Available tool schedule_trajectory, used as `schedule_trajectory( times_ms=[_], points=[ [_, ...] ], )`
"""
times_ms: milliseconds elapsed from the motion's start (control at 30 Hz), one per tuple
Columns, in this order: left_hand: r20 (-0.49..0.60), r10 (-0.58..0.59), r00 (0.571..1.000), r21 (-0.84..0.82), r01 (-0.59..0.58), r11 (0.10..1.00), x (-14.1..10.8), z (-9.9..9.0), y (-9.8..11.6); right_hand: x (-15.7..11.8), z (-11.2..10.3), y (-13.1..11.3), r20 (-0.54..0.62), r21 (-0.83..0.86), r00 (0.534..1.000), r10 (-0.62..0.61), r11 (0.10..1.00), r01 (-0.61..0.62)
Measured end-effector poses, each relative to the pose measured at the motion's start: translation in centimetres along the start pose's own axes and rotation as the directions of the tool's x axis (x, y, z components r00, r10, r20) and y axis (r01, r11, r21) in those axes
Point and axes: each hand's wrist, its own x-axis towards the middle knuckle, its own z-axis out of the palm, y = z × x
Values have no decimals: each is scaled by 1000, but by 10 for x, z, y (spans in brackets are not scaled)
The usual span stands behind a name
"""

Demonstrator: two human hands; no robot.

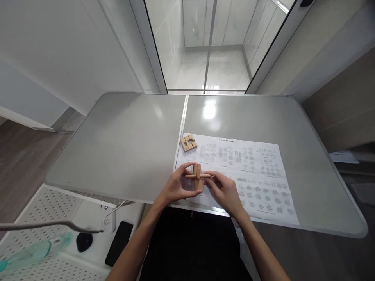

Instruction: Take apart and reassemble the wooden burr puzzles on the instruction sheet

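Above the near edge of the table, my left hand grips a wooden block puzzle, its thumb at the near end and its fingers at the far end. A thin wooden stick crosses the block from side to side, with a rounded piece at the middle. On the other side, my right hand pinches the right end of that stick. Beyond my left hand lie a few notched wooden puzzle pieces, set together on the corner of a printed instruction sheet.
The grey folding table has a metal seam down its middle. At the lower left, a white perforated shelf bears a black phone, a green-tinted bottle, a dark rounded object and a power strip with a cable. A glass door stands behind.
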Motion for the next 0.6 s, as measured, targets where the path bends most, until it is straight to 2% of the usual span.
schedule_trajectory(
  times_ms=[600],
  points=[
    [-34,-6,999,16,6,1000,-3,3,-3,1,0,-2,9,0,1000,1,1000,-1]
  ],
)
